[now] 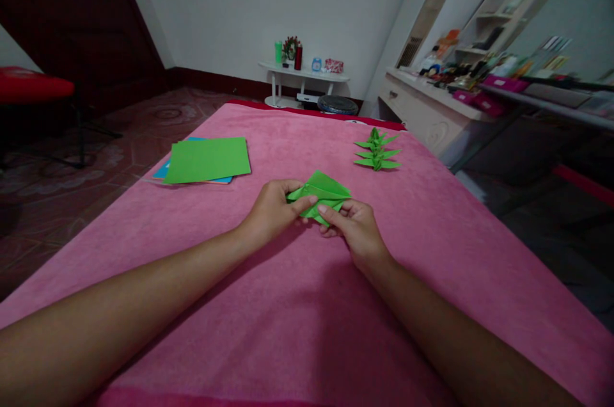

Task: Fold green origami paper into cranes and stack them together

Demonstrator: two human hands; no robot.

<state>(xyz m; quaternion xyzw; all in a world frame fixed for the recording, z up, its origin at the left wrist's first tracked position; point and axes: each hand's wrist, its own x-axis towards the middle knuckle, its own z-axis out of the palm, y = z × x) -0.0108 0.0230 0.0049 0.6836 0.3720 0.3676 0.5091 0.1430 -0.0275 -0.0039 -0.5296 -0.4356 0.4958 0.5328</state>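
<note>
A partly folded piece of green origami paper (322, 187) is held between both hands, just above the pink cloth (268, 330). My left hand (273, 212) pinches its left side, thumb on top and fingers beneath. On the lower right, my right hand (357, 226) grips it the same way, its thumb pressing close to the left thumb. The paper shows slanted creases and a pointed flap at the top. The fingertips under it are partly hidden.
A stack of paper sheets (208, 160), green on top with blue below, lies at the left. Several spiky green folded paper pieces (377, 154) stand in a row at the right. Beyond the covered table are a white shelf (307, 74), a red stool (36, 84) and a cluttered dresser (432, 100).
</note>
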